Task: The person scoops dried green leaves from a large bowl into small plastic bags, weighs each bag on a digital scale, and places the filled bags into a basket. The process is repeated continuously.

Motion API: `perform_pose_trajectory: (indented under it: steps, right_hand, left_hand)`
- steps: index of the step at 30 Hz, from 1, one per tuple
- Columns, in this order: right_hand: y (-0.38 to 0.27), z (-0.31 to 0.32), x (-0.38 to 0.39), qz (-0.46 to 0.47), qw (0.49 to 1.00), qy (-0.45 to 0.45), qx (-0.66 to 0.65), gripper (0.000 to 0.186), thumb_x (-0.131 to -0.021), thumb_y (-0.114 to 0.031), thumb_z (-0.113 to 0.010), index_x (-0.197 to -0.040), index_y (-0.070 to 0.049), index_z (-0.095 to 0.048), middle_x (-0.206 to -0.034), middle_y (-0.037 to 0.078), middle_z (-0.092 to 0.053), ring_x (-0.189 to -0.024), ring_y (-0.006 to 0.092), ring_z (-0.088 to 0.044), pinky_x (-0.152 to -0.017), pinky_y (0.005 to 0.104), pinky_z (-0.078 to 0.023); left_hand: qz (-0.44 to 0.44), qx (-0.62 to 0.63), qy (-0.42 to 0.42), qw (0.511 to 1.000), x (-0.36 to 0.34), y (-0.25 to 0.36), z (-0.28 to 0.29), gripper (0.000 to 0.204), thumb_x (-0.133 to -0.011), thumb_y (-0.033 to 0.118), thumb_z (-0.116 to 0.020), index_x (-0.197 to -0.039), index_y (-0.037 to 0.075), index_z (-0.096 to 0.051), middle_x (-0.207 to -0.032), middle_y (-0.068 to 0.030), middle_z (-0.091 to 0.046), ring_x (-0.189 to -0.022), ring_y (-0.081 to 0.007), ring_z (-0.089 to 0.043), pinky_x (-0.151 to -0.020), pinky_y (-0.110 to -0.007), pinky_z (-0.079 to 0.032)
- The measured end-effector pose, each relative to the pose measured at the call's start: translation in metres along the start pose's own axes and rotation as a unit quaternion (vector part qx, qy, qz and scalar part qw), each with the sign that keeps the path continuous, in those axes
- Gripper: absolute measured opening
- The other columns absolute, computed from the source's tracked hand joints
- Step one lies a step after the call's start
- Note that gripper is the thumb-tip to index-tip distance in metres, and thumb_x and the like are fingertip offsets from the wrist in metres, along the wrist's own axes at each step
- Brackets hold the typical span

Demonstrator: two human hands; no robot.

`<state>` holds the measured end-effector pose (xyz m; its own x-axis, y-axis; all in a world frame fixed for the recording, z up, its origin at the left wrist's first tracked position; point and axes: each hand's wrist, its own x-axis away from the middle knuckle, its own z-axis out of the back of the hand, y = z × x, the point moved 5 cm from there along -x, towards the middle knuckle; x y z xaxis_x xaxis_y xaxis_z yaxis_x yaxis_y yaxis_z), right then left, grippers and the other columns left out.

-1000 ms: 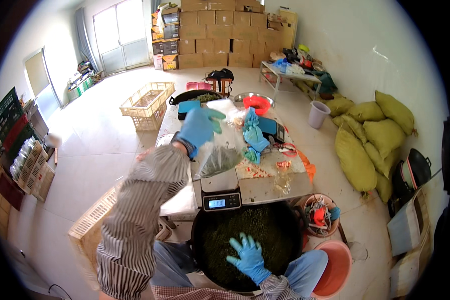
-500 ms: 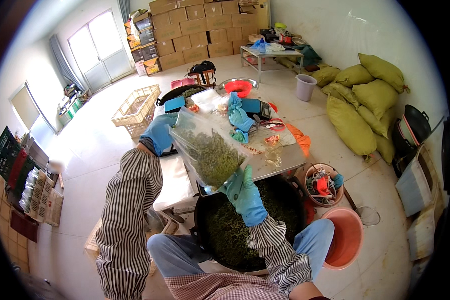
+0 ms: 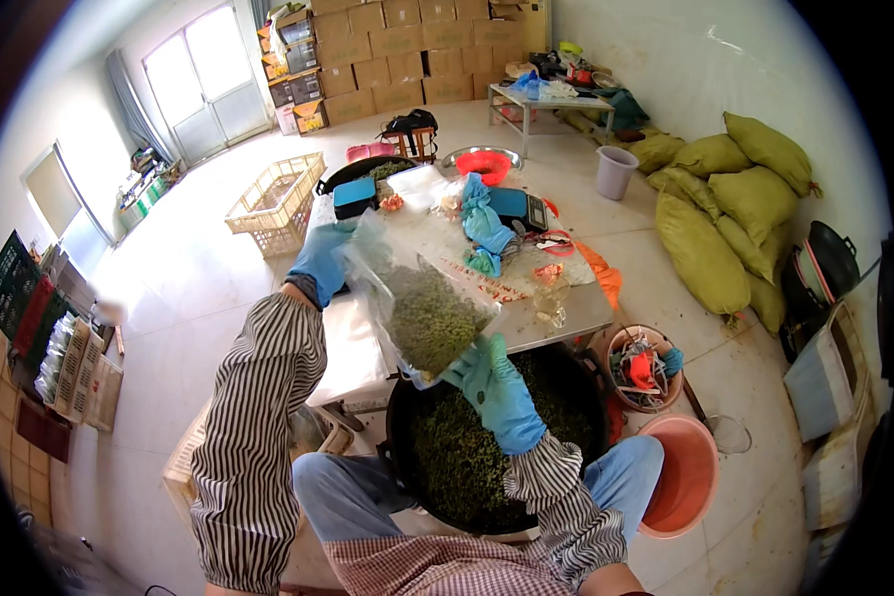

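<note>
A clear plastic bag (image 3: 433, 316), partly filled with dried green herb, hangs tilted between my hands above the near edge of the work table. My left hand (image 3: 320, 262), in a blue glove, is closed on the bag's upper left corner. At the lower right, my blue-gloved right hand (image 3: 499, 389) grips the bottom of the bag, its thumb showing and its other fingers partly hidden behind the plastic. Below, between my knees, stands a wide black basin (image 3: 399, 427) with loose green herb (image 3: 459, 459) in it.
On the table (image 3: 368, 343) lie a scale (image 3: 519, 209), red scissors (image 3: 556, 241), a blue cloth (image 3: 485, 223) and a red bowl (image 3: 485, 165). A pink bucket (image 3: 680, 477) and a bin of odds and ends (image 3: 644, 368) stand right. Green sacks (image 3: 705, 253) line the wall.
The bag and my right hand have shifted slightly to the right. My left hand keeps its hold on the upper corner, and the whole view has moved a little.
</note>
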<state>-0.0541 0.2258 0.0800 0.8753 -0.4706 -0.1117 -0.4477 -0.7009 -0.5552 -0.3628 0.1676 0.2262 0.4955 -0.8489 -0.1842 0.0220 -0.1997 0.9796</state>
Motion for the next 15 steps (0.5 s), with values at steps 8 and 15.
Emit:
perform_pose_trajectory:
  steps: [8, 15]
  right_hand:
    - [-0.043, 0.076, 0.111, -0.052, 0.837, 0.143, 0.526, 0.082, -0.097, -0.052, -0.063, -0.157, -0.005, -0.032, -0.148, 0.023, -0.050, -0.137, 0.0355, -0.048, -0.112, 0.0441, -0.041]
    - [0.048, 0.093, 0.190, -0.144, 0.460, 0.117, 0.868, 0.133, -0.067, -0.084, -0.069, -0.162, -0.011, -0.013, -0.164, 0.029, -0.012, -0.151, 0.0479, -0.014, -0.111, 0.0737, -0.021]
  left_hand:
    - [-0.183, -0.402, 0.112, 0.890, 0.053, 0.057, -0.102, 0.021, -0.098, 0.009, -0.058, -0.105, 0.000, -0.076, -0.091, -0.0093, -0.076, -0.076, -0.0131, -0.069, -0.068, -0.025, -0.055]
    - [-0.161, -0.368, 0.097, 0.911, 0.071, 0.033, -0.101, 0.024, -0.091, -0.004, -0.060, -0.109, 0.001, -0.075, -0.093, -0.0107, -0.076, -0.085, -0.0143, -0.074, -0.065, -0.024, -0.057]
